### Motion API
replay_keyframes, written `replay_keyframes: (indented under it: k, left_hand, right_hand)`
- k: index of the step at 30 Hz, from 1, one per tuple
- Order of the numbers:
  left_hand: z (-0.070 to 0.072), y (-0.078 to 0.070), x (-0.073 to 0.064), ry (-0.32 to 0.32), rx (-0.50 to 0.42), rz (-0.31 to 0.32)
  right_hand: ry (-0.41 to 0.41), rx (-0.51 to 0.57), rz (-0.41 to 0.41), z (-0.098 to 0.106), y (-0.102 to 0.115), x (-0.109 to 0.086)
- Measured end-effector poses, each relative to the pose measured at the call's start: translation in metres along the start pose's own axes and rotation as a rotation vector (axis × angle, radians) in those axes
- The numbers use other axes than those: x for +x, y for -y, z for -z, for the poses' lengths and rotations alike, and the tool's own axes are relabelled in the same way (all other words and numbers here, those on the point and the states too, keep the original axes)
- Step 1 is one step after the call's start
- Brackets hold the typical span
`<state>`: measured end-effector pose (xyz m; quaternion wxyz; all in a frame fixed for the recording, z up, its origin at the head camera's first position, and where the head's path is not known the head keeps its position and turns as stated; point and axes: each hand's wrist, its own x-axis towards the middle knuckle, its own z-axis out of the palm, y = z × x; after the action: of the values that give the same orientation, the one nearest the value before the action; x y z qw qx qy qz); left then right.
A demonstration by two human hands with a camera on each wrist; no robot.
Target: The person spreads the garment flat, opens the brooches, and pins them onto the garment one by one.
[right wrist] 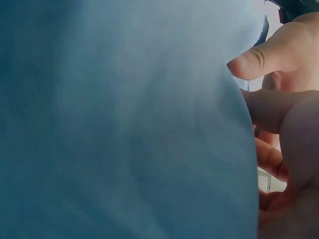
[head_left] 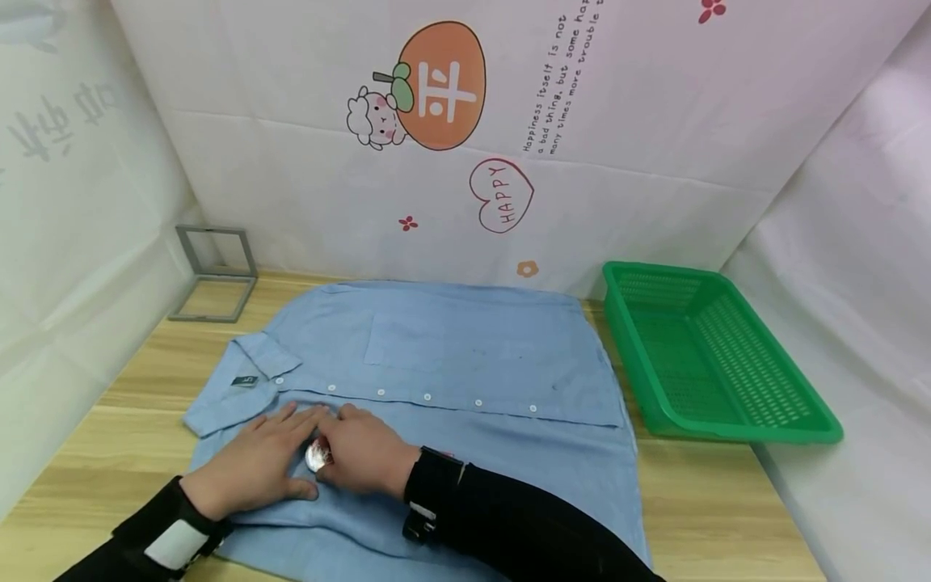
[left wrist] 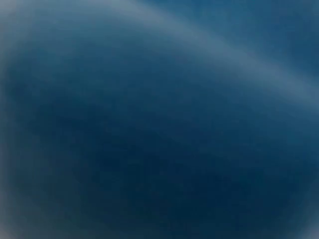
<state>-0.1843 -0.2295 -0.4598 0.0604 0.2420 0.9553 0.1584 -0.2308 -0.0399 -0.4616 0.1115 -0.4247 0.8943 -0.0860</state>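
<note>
A light-blue button-up shirt (head_left: 465, 347) lies spread on the wooden table, its collar to the left and its row of white buttons running across. My left hand (head_left: 265, 457) rests on the cloth below the collar, fingers stretched out towards the button placket. Close beside it, my right hand (head_left: 367, 449) has curled fingers and grips a small round shiny silver disc (head_left: 318, 455) with red marks, mostly covered by the hand. In the right wrist view, blue cloth (right wrist: 139, 124) fills most of the picture, with fingers at its right edge. Blurred dark-blue cloth (left wrist: 159, 119) fills the left wrist view.
A green perforated plastic basket (head_left: 640, 356) stands on the right side of the table. At the back left is a grey hinged square frame (head_left: 212, 318). White printed cloth (head_left: 305, 186) hangs behind the table and on both sides.
</note>
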Motion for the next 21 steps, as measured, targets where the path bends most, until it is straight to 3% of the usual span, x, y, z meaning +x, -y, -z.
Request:
replay_keyframes:
  k: [8,11,15,21]
  left_hand:
    - [0.001,0.003,-0.002,0.036,0.01,0.064]
    - [0.001,0.004,-0.003,0.056,0.017,0.059]
    - [0.0,0.005,-0.002,0.066,0.054,0.02]
    - [0.001,0.006,0.002,-0.037,0.051,-0.027]
  right_hand:
    - [-0.027,0.019,0.022,-0.001,-0.001,0.004]
    - [-0.005,0.058,0.017,-0.001,-0.004,0.001]
    - [0.032,0.093,-0.055,0.004,-0.018,-0.007]
    - [0.02,0.082,-0.131,0.015,-0.052,-0.025]
